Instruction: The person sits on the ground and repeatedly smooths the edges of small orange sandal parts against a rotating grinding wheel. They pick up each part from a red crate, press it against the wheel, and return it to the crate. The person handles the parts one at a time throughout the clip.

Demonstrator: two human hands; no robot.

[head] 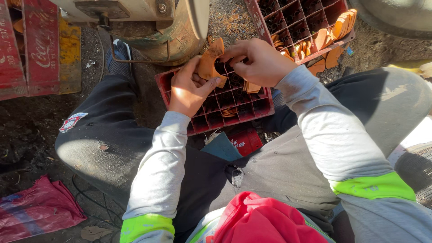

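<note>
Both hands hold one orange-brown leather-like piece [209,63] above a red plastic bottle crate [260,109]. My left hand [189,87] grips its lower edge with thumb and fingers. My right hand [258,60] pinches its upper right part. The crate lies between my legs on the ground, and more orange pieces [251,87] sit in its cells.
A second red crate [256,18] at the upper right holds several orange pieces [335,29]. A rusty metal drum [180,38] stands beyond the crate. Red crates [38,49] are at the upper left. A red sack [38,209] lies lower left on dirt.
</note>
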